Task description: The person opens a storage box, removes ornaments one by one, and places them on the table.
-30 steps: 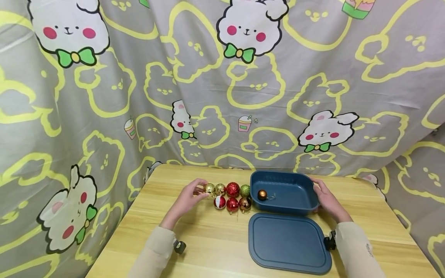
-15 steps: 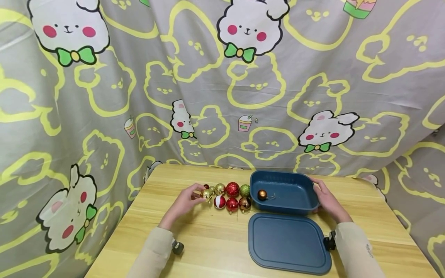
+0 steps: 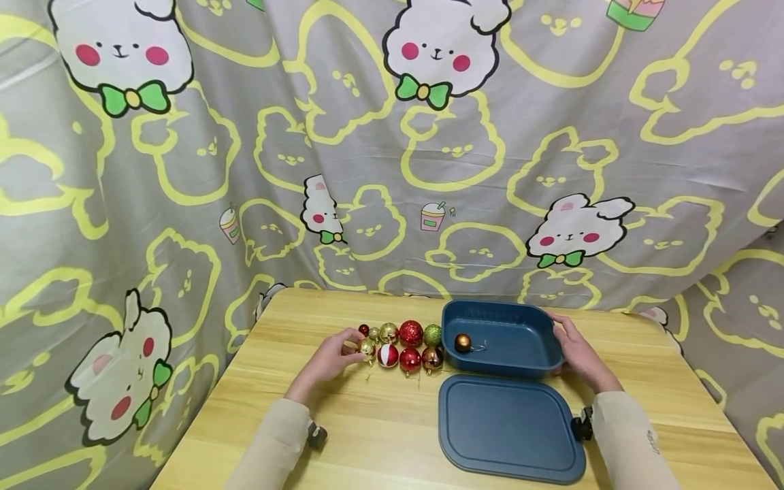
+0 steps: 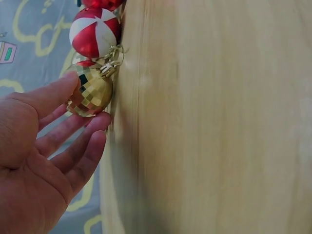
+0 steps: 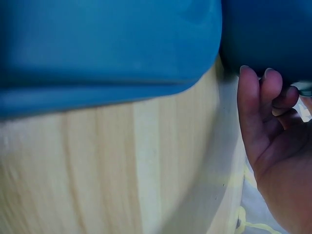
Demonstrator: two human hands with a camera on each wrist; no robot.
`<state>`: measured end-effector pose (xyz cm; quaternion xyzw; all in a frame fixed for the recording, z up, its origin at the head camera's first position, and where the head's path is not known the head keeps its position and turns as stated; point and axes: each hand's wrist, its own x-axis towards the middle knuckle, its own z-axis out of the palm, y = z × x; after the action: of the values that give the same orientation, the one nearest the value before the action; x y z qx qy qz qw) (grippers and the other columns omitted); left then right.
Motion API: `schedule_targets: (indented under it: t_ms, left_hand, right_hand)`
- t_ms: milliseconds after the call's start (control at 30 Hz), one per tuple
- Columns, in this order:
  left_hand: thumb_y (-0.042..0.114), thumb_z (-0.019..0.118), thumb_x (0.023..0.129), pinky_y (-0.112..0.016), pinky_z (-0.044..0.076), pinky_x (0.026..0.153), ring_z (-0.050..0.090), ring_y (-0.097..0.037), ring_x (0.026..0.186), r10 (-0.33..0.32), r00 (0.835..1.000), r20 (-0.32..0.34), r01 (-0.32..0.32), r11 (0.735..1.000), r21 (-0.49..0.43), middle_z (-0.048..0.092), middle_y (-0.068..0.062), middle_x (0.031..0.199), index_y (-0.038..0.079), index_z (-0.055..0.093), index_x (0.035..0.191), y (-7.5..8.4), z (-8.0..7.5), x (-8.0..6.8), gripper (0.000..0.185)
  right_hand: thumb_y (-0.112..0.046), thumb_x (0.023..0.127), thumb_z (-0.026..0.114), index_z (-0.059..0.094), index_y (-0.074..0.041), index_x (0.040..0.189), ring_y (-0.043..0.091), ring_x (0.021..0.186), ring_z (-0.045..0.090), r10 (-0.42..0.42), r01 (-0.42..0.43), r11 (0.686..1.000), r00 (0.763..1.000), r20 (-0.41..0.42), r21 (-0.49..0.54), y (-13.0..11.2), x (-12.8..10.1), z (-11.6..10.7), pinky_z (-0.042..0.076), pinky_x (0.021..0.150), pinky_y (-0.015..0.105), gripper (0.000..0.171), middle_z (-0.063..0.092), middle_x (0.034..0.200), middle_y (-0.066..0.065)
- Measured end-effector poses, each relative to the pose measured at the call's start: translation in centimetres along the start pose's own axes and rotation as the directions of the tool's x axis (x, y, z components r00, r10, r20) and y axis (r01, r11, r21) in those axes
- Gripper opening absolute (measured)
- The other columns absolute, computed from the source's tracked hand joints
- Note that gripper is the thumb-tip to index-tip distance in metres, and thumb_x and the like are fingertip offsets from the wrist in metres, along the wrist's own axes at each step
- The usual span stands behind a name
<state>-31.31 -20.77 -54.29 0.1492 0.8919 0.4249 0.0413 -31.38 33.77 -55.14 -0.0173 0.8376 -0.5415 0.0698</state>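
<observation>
Near the left end of a cluster of Christmas baubles, my left hand [image 3: 329, 355] holds a shiny gold bauble [image 3: 367, 350] between thumb and fingers, low at the table. In the left wrist view the thumb lies on the faceted gold bauble [image 4: 91, 92], beside a red-and-white bauble [image 4: 95, 33]. My right hand [image 3: 577, 350] grips the right end of a blue rectangular container [image 3: 520, 340]; in the right wrist view its curled fingertips [image 5: 248, 80] meet the container's wall. A small copper-coloured bauble [image 3: 463, 342] lies inside the container, at its left.
Two rows of baubles fill the space left of the container, including a glittery red bauble [image 3: 410, 333], a green bauble [image 3: 433, 334] and a brown bauble [image 3: 431, 358]. The blue lid [image 3: 511, 429] lies flat in front of the container. A patterned curtain [image 3: 367, 150] hangs behind the table.
My left hand has brought the gold bauble from the back row toward the front, left of the red-and-white one. A small dark red bauble and a small gold one now show behind it. The right hand stays put.
</observation>
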Motion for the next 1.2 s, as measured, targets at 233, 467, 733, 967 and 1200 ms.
schedule_targets:
  t_ms: [233, 467, 733, 967, 1200]
  left_hand:
    - [0.015, 0.074, 0.095, -0.047, 0.059, 0.096, 0.071, -0.035, 0.108, 0.006, 1.000, 0.016, -0.006, 1.000, -0.025, 0.068, -0.016, 0.127, 0.008, 0.064, 0.128, -0.13, 0.28, 0.12, 0.035]
    - [0.016, 0.073, 0.097, -0.049, 0.057, 0.100, 0.070, -0.035, 0.111, -0.007, 1.000, 0.020, 0.007, 1.000, -0.006, 0.067, -0.014, 0.129, 0.010, 0.063, 0.130, -0.05, 0.29, -0.09, 0.035]
    - [0.018, 0.073, 0.097, -0.049, 0.058, 0.098, 0.070, -0.034, 0.111, -0.022, 1.000, 0.016, 0.021, 1.000, 0.023, 0.066, -0.014, 0.134, 0.009, 0.062, 0.134, 0.04, 0.05, -0.26, 0.040]
    - [0.019, 0.074, 0.097, -0.049, 0.059, 0.096, 0.070, -0.034, 0.108, -0.004, 1.000, 0.015, 0.004, 0.999, 0.035, 0.066, -0.017, 0.133, 0.007, 0.061, 0.136, -0.05, -0.04, -0.58, 0.042]
    - [0.024, 0.074, 0.097, -0.047, 0.060, 0.093, 0.071, -0.031, 0.107, -0.024, 1.000, -0.012, 0.025, 0.997, 0.072, 0.067, -0.014, 0.133, 0.010, 0.063, 0.135, 0.15, -0.47, -0.83, 0.041]
  right_hand:
    - [-0.039, 0.115, 0.021, 0.012, -0.013, 0.166, 0.029, 0.066, 0.065, -0.007, 0.007, 1.000, 1.000, 0.001, 0.000, 0.07, 0.07, -0.02, 0.060, 0.055, 0.046, 0.058, 0.040, 0.135, 0.042]
    - [-0.040, 0.115, 0.020, 0.012, -0.012, 0.166, 0.029, 0.063, 0.064, -0.004, 0.004, 1.000, 1.000, -0.001, -0.015, 0.36, 0.09, -0.04, 0.059, 0.055, 0.046, 0.059, 0.042, 0.133, 0.041]
    - [-0.039, 0.115, 0.020, 0.012, -0.013, 0.167, 0.027, 0.060, 0.065, -0.005, 0.005, 1.000, 1.000, -0.003, -0.029, 0.33, 0.15, -0.05, 0.059, 0.054, 0.044, 0.059, 0.053, 0.118, 0.039]
    - [-0.038, 0.115, 0.021, 0.012, -0.013, 0.167, 0.028, 0.060, 0.065, -0.007, 0.007, 1.000, 1.000, -0.002, -0.023, 0.06, 0.04, -0.03, 0.059, 0.054, 0.044, 0.058, 0.055, 0.113, 0.037]
    - [-0.040, 0.115, 0.021, 0.011, -0.013, 0.167, 0.029, 0.062, 0.064, -0.001, 0.001, 1.000, 1.000, -0.002, -0.019, 0.12, 0.04, -0.05, 0.059, 0.055, 0.045, 0.059, 0.051, 0.120, 0.039]
